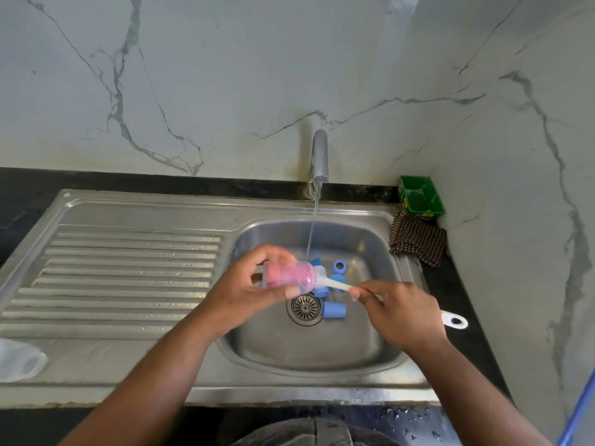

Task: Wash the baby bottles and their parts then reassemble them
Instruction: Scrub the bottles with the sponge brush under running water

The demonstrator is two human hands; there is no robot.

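Where the ribbed drainboard (128, 268) reaches the left edge of the view, a clear plastic piece (19, 360) lies on the steel; its shape is too blurred to tell what it is. Black counter (19, 194) borders the sink unit behind it.

Further right, over the basin (322, 349), the left hand (254, 284) grips the clear baby bottle (289, 275), fingers curled over the top and thumb beneath. The bottle is held on its side, with its mouth pointing right. A pink sponge head fills the inside; it belongs to the bottle brush (338, 285), whose white handle comes out of the neck.

From the tap (318, 159) on the back rim, a thin stream of water (314, 226) falls close by the bottle's neck. Below it, several blue bottle parts (335, 310) lie on the basin floor around the drain (305, 306).

On the right, the right hand (396, 307) is closed on the brush handle, fingertips pinching it near the bottle. The handle's looped end sticks out past the wrist, over the sink's right rim.

Beyond that, a checked cloth (418, 241) lies by the basin's far right corner, and a green tub (420, 196) sits behind it in the corner of the marble wall.
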